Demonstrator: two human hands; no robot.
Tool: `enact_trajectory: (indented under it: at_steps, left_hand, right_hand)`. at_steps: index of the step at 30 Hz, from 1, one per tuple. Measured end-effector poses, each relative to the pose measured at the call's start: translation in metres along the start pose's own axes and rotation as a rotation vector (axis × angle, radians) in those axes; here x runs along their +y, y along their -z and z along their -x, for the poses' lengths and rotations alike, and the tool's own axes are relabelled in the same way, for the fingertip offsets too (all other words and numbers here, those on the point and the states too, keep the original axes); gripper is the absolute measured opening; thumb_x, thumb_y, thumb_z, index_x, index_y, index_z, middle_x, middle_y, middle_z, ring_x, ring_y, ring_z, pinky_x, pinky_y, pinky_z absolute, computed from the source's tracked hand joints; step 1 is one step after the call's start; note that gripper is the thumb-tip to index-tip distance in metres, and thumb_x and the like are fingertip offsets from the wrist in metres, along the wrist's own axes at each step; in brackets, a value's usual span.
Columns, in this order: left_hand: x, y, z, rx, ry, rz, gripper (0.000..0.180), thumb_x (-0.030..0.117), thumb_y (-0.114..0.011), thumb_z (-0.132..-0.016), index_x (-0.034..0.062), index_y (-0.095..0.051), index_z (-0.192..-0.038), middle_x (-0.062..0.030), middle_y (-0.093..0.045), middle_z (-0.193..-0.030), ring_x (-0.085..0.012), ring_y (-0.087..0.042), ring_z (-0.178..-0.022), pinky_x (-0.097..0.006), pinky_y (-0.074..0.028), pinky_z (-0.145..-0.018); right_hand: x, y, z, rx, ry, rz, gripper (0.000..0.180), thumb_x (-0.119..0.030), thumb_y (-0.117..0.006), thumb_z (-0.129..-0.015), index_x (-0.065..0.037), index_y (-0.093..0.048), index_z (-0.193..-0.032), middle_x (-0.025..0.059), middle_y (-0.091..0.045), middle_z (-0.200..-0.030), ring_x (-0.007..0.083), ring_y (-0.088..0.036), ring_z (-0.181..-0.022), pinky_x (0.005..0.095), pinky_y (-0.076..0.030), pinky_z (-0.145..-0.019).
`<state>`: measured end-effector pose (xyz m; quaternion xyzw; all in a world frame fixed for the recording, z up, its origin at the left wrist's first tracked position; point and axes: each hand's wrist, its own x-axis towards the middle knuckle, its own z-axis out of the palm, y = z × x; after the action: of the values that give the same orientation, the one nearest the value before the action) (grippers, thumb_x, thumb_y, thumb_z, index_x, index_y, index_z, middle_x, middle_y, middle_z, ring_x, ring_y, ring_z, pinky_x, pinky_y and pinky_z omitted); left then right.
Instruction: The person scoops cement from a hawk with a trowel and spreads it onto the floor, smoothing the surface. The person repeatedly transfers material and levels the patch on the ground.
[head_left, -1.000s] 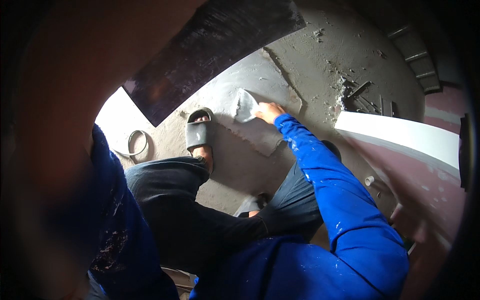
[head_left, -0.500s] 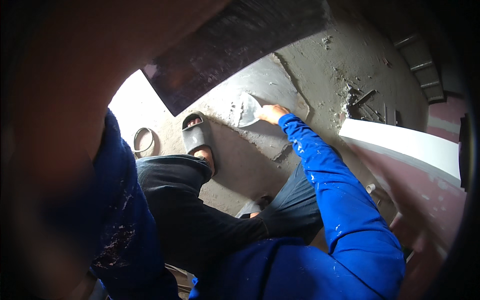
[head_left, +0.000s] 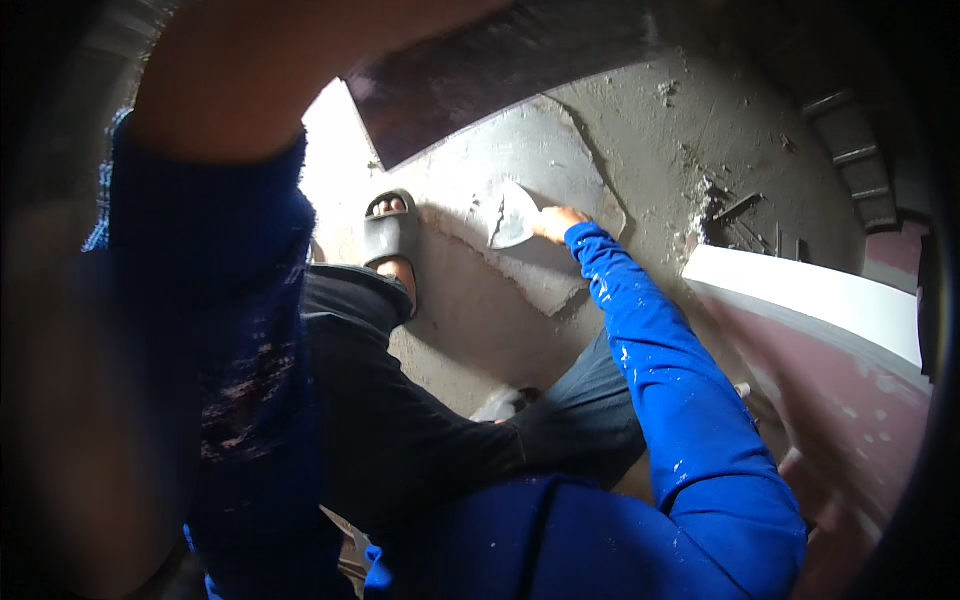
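My right hand (head_left: 560,224) is closed round a wide putty knife (head_left: 515,217), whose broad pale blade points left over a sheet smeared with white compound (head_left: 545,160) on the floor. My left arm (head_left: 225,95), its sleeve pushed back, crosses the upper left very close to the view. The fingers of my left hand are hidden. Just beyond that arm, a dark flat panel (head_left: 480,80) slants across the top, one corner pointing down. Whether my left hand grips it I cannot make out.
A grey slide sandal (head_left: 390,235) on my foot stands left of the sheet. At the right, a pink board with a white edge (head_left: 800,290) leans near dark debris (head_left: 735,215). A dark rack-like object (head_left: 850,155) stands farther right.
The dark panel's lower corner has moved up and right. My left arm has swung across, covering the ring on the floor. My right hand and the putty knife have shifted slightly right.
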<state>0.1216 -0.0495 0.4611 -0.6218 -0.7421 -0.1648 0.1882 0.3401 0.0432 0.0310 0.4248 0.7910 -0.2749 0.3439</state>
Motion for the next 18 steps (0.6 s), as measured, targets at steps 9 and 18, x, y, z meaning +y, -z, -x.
enact_trajectory:
  at_steps: [9, 18]
  left_hand:
    - [-0.025, -0.002, 0.069, -0.013, 0.081, 0.082, 0.028, 0.02, -0.053, -0.086, 0.0065, -0.062, -0.108, -0.0152, -0.061, -0.108, -0.0243, -0.061, -0.096, -0.034, -0.051, -0.077]
    - [-0.034, -0.008, 0.078, -0.002, 0.051, 0.091, 0.028, 0.02, -0.054, -0.086, 0.0068, -0.062, -0.109, -0.0143, -0.06, -0.107, -0.0234, -0.061, -0.095, -0.033, -0.051, -0.077]
  right_hand:
    - [-0.003, -0.009, 0.006, 0.114, 0.176, 0.142, 0.035, -0.043, -0.054, -0.086, -0.018, -0.064, -0.108, 0.0139, -0.064, -0.109, 0.0351, -0.06, -0.104, 0.0443, -0.047, -0.089]
    - [-0.049, 0.01, -0.015, 0.093, 0.094, 0.039, 0.047, -0.049, -0.049, -0.084, -0.014, -0.065, -0.11, 0.014, -0.064, -0.112, 0.0339, -0.061, -0.105, 0.045, -0.047, -0.089]
